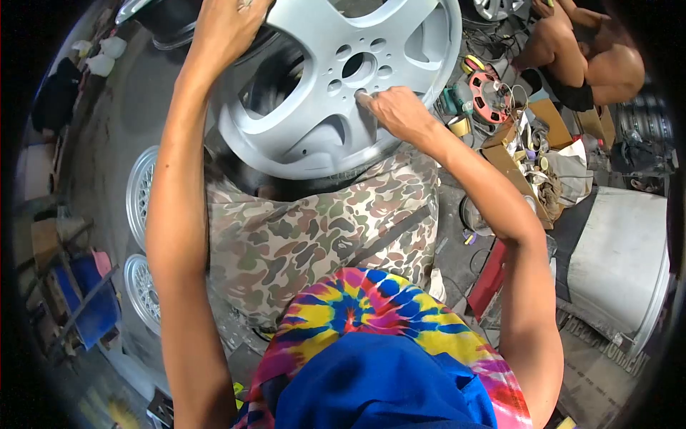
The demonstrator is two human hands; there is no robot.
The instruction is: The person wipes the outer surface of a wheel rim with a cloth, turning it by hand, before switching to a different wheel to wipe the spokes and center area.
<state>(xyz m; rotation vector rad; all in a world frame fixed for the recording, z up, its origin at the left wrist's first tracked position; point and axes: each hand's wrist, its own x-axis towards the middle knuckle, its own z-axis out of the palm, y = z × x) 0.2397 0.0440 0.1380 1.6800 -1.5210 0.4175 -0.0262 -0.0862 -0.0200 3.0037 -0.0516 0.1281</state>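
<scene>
A grey alloy wheel rim (321,75) with wide spokes and a round centre hole lies tilted in front of me. My left hand (230,28) is at its upper left edge, fingers bent around the rim and partly cut off by the top of the view. Near the small bolt holes below the centre hole, my right hand (400,114) is closed, its fingertips against the grey face. Whatever is pinched there, if anything, is too small to make out. Under the rim, a camouflage cloth (314,229) covers my lap.
Mesh-style wheels (143,289) stand at the left. On the right are a red cable reel (490,96), a cardboard box (511,161) full of odds and ends, and a pale panel (622,250). Another person (572,53) crouches at the upper right, near more wheels.
</scene>
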